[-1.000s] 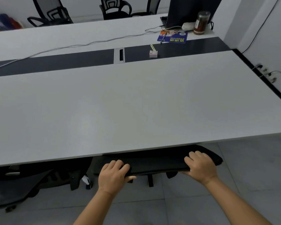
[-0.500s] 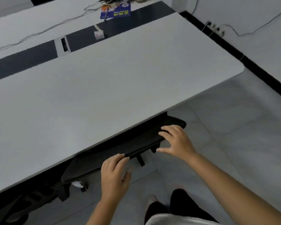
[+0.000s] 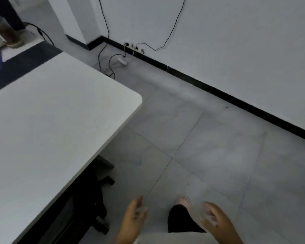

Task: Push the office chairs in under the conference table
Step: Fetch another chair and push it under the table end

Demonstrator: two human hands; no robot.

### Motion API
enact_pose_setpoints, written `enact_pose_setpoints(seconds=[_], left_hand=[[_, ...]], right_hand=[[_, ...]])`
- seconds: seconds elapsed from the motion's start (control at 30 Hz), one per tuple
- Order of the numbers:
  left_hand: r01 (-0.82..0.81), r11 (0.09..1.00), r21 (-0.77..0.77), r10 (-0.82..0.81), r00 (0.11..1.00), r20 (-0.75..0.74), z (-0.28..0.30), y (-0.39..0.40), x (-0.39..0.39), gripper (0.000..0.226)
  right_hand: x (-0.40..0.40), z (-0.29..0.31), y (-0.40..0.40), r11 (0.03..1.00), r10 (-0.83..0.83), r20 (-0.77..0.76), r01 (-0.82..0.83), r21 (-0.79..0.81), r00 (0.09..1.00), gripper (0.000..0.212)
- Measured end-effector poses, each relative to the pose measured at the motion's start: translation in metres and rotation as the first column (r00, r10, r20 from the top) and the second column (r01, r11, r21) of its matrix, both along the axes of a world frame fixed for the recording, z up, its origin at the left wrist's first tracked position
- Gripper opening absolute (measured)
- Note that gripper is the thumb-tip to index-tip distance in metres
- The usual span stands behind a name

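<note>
The chair [image 3: 93,205] sits tucked under the white surface [image 3: 60,129], only its dark base and casters showing below the near edge, to the left of both hands. The left hand [image 3: 133,220] is the nearer one, just beside the casters, while the right hand [image 3: 217,221] hangs well apart over the floor tiles [image 3: 209,155]; each grip is spread loose and holds nothing. No other chair is in view, so I judge the next one lies outside this frame, and which way cannot be told
</note>
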State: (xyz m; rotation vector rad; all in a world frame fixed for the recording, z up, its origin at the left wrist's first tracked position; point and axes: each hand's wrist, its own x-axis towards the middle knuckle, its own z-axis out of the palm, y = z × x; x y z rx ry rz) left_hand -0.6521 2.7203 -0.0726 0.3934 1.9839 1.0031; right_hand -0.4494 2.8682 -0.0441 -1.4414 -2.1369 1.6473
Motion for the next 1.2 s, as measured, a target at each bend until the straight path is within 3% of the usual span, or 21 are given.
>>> enact_pose_setpoints(seconds=[0.07,0.13,0.27,0.5,0.57,0.63,0.7,0.9,1.1,1.2], left_hand=[[-0.001,0.999,0.035,0.003,0.999,-0.033,0.005,0.054,-0.01,0.032],[0.005,0.995,0.099,0.0,0.999,-0.051,0.021,0.108,-0.015,0.027],[-0.009,0.977,0.213,0.009,1.0,-0.002,0.045,0.189,-0.03,0.026],[-0.274,0.918,0.287,0.274,0.961,0.041,0.034,0.301,-0.104,0.029],[-0.289,0.907,0.305,0.3,0.954,0.011,0.036,0.344,-0.14,0.04],[-0.29,0.898,0.331,0.305,0.952,0.008,0.039,0.387,-0.179,0.033],[-0.289,0.882,0.373,0.316,0.949,-0.011,0.051,0.431,-0.22,0.031],[-0.323,0.833,0.448,0.388,0.92,-0.058,0.07,0.526,-0.324,0.027],[-0.457,0.801,0.386,0.52,0.851,-0.071,0.048,0.578,-0.417,0.026],[-0.527,0.773,0.354,0.587,0.805,-0.085,0.042,0.608,-0.482,0.029]], right_hand=[[-0.003,0.007,0.048,0.998,-0.056,0.011,0.056,-0.021,0.998,0.047],[-0.009,0.007,0.096,0.996,-0.075,-0.021,0.076,0.051,0.997,0.052],[-0.042,0.021,0.18,0.993,-0.109,-0.099,0.114,0.044,0.989,0.032],[-0.089,0.017,0.305,0.955,-0.296,-0.145,0.295,-0.027,0.944,0.03],[-0.121,0.029,0.348,0.953,-0.289,-0.138,0.298,0.048,0.947,0.048],[-0.159,0.038,0.396,0.952,-0.284,-0.12,0.295,0.082,0.951,0.037],[-0.207,0.051,0.443,0.974,-0.192,-0.097,0.202,0.106,0.977,0.027],[-0.359,0.071,0.551,0.99,0.049,-0.207,-0.02,0.138,0.977,0.029],[-0.477,0.041,0.641,0.98,0.198,-0.162,-0.192,0.052,0.967,0.028],[-0.551,0.029,0.693,0.958,0.285,-0.148,-0.275,0.083,0.947,0.027]])
